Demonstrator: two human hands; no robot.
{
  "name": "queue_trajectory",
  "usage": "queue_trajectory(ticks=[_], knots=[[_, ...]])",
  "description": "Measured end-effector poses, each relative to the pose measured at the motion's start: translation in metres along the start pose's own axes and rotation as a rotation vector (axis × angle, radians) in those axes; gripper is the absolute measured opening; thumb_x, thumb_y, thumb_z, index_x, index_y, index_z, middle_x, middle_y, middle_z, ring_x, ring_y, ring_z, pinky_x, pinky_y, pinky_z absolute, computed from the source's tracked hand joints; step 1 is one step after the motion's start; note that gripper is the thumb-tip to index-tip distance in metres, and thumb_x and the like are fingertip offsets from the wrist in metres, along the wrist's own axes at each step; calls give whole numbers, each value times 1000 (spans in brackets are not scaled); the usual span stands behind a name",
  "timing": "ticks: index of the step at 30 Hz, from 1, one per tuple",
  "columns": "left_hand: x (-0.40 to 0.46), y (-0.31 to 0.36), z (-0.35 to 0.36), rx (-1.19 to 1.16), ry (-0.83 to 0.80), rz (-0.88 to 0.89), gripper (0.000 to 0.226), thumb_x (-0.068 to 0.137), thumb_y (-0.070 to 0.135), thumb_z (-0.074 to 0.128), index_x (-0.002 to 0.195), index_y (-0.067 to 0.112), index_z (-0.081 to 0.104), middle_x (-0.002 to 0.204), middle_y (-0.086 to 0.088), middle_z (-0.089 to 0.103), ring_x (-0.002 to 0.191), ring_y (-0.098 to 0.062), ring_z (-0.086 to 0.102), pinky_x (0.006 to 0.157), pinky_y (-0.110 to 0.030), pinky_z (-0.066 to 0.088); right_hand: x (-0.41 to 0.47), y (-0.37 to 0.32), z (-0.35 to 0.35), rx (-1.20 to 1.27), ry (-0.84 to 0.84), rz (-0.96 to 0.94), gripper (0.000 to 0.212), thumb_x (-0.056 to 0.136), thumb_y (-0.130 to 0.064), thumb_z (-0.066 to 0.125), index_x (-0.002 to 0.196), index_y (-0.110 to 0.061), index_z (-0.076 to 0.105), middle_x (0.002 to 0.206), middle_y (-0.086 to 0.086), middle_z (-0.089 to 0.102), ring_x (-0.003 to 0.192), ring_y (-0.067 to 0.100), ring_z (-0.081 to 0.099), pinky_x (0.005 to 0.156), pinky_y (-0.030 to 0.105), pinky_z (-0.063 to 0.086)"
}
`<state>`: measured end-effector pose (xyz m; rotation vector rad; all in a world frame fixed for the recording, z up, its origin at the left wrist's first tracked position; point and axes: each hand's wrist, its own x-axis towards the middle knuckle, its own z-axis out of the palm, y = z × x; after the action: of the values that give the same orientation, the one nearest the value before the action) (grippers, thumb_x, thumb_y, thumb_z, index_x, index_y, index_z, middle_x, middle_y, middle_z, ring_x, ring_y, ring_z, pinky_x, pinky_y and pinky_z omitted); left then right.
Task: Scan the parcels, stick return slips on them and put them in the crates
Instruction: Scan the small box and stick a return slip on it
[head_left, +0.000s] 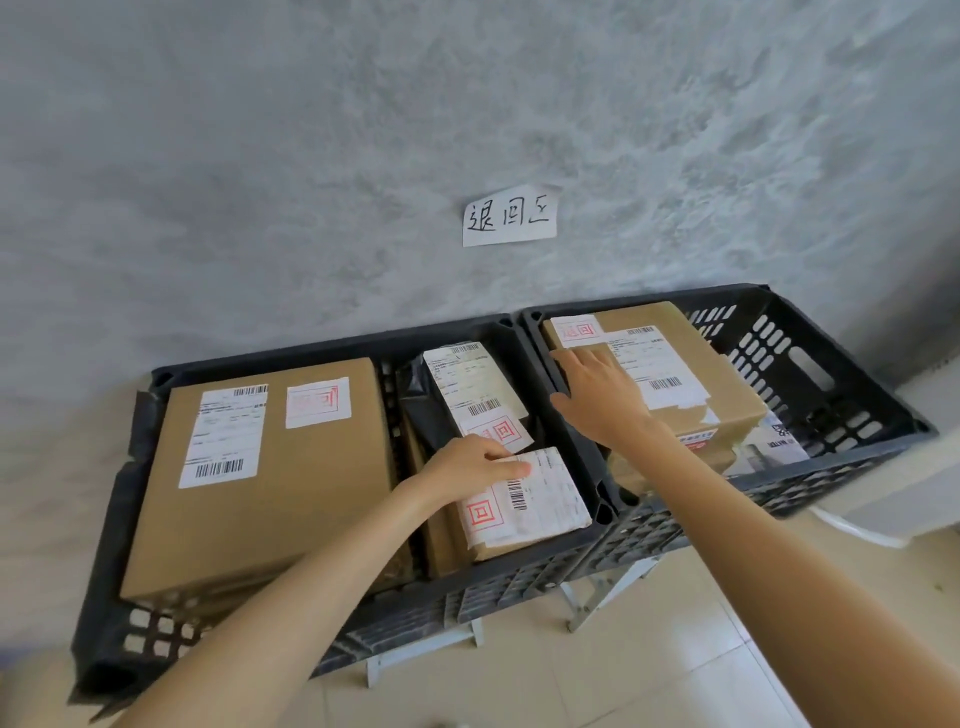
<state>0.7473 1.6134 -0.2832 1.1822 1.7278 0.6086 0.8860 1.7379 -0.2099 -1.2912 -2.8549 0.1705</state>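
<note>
Two dark plastic crates stand side by side against the wall. The left crate (119, 519) holds a large brown box (306, 493), a black bag parcel (441, 410) and a small box (540, 499), each with a shipping label and a red-stamped return slip. My left hand (467, 462) rests on the small box's far left corner, fingers curled over its edge. The right crate (831, 364) holds a brown box (691, 384) with a return slip. My right hand (602, 395) lies flat and spread on that box's near left part.
A handwritten paper sign (510, 215) is stuck on the grey wall above the crates. The crates sit on a low metal stand (592, 597) over a tiled floor. Another printed parcel (769, 447) lies under the right box. A white object (893, 499) stands at the right.
</note>
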Motion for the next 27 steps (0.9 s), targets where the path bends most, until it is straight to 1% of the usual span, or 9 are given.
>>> queue_trajectory(ticks=[3,7,10,12,14,16,19,23,27], knots=[[0,2,6,2,67,-9,33,87,50,62,109,27,71,103,10,71,91,-5,66,84,-29,55,4,-1,2,1,-15,-37,58,96,-25,50,149,-18,28,150,5,37,138,25,31,107,38,34],[-4,3,8,-53,62,-31,24,88,45,65,103,28,70,105,10,70,97,-8,65,92,-34,53,8,3,5,23,-30,-75,57,96,-23,50,149,-18,29,151,4,36,139,24,30,107,38,35],[-10,7,5,-131,43,-39,26,89,41,65,111,27,69,113,10,67,105,-7,62,91,-26,51,8,6,5,26,-46,-107,58,95,-23,50,149,-18,29,151,4,35,139,23,30,107,38,34],[-15,15,-2,-147,93,-45,31,91,41,63,117,24,68,117,8,65,107,-7,60,87,-19,48,9,5,1,25,-44,-135,58,95,-23,50,149,-18,28,152,3,34,139,24,31,106,38,35],[-19,21,-16,-135,204,-66,36,92,43,60,120,21,66,121,5,65,111,-10,60,92,-25,49,14,0,-8,22,-22,-177,59,95,-22,51,149,-18,28,152,4,32,139,24,31,105,39,36],[-29,27,-31,-74,374,-81,40,93,41,59,126,18,62,129,1,62,118,-14,57,100,-31,47,17,-6,-20,16,-2,-235,59,95,-23,51,149,-17,28,153,4,31,140,25,29,107,40,35],[-62,37,-62,120,635,-121,49,96,35,56,141,16,47,145,-2,48,130,-21,47,104,-34,41,27,-29,-39,-15,43,-338,58,96,-24,51,148,-16,28,152,5,32,139,25,30,109,41,32],[-141,46,-116,443,916,-251,57,98,33,52,149,16,34,153,-3,36,140,-23,33,108,-39,34,32,-90,-73,-11,128,-543,57,97,-24,50,149,-15,27,153,6,30,140,25,29,109,39,31],[-233,49,-160,602,1104,-423,58,98,34,52,149,14,33,152,-6,38,139,-27,33,106,-40,35,19,-174,-114,5,223,-729,57,97,-24,48,149,-15,27,153,7,31,140,26,29,108,39,31]])
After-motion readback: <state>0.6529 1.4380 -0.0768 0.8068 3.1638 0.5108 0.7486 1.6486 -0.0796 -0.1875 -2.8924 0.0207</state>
